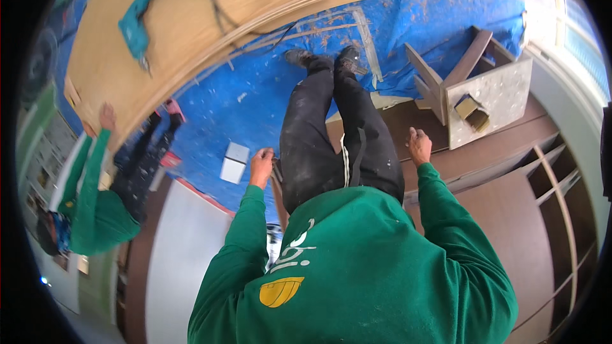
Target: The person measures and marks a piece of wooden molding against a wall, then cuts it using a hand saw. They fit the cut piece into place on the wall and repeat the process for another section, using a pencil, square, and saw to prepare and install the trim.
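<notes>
My left hand (261, 167) is beside my left thigh, fingers loosely bent, with nothing visible in it. A brown board edge (278, 194) shows between it and my leg. On the other side, my right hand (419, 146) hovers past my right thigh, its fingers half curled and somewhat apart, also without a visible object. Below it lies a long brown wooden panel (408, 119). Nearest to that hand on the right is a wooden frame with a pale speckled board (517, 86), on which a small open cardboard box (473, 113) rests.
Ahead is a large wooden worktop (191, 57) with a teal power drill (136, 25) and its cable. A co-worker in green (102, 216) touches its left end. Blue sheeting (217, 114) covers the floor, where a white box (234, 162) stands. Brown shelving (564, 216) is at right.
</notes>
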### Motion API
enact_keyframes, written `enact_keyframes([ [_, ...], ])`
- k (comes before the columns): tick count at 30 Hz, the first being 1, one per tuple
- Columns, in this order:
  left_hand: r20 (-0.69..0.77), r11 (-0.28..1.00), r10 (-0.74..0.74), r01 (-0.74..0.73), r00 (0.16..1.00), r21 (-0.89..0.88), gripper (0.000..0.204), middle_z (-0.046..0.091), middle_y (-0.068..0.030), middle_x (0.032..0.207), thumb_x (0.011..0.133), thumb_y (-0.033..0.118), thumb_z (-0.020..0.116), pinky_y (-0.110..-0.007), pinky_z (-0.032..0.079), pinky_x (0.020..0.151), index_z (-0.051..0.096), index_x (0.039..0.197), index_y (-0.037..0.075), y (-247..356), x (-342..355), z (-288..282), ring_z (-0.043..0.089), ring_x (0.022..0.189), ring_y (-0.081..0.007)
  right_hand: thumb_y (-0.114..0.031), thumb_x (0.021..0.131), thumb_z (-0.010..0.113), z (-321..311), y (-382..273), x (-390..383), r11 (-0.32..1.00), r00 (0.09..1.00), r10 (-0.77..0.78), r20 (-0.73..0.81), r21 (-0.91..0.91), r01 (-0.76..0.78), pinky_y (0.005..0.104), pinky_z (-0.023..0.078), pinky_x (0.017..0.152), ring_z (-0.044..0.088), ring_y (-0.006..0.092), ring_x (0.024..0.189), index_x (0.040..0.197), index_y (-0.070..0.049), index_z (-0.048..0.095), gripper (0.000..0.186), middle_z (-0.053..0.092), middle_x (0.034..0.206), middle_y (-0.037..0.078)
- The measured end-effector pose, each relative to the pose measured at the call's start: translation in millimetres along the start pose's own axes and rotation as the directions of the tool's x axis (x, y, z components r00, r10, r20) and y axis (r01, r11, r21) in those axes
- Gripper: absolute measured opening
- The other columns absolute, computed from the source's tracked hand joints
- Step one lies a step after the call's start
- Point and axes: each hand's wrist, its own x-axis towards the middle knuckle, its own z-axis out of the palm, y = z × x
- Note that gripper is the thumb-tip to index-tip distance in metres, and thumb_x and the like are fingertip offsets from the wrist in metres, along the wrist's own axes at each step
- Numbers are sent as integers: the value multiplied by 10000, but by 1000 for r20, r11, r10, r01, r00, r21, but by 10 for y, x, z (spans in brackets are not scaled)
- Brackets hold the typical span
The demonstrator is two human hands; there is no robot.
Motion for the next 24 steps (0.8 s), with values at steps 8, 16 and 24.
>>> enact_keyframes([
  [8,60,842,81,-101,995,529,825,672,-293,1445,1037,448,728,-413,496,1150,411,1647,-8,1977,361,294,653,1363,-363,-328,982,702,1371,252,931,947,980,-166,108,-258,189,598,572,864,743,478,974,1211,-50,699,360,767,977,276],
  [16,111,61,206,-126,972,990,1029,488,-320,1608,912,529,808,-553,476,1169,333,1701,72,2437,763,967,555,1412,-529,-214,973,707,2944,70,1679,981,988,-151,-41,-131,144,558,573,871,701,453,1054,1342,-28,634,420,711,1101,241],
  [24,266,-111,405,-242,875,964,927,577,-313,1480,892,518,833,-544,532,1083,471,1608,54,2401,976,930,617,1314,-503,-120,984,617,4473,506,3396,856,789,-497,-360,-352,378,508,511,852,661,370,1098,1313,-76,676,338,690,1266,188],
])
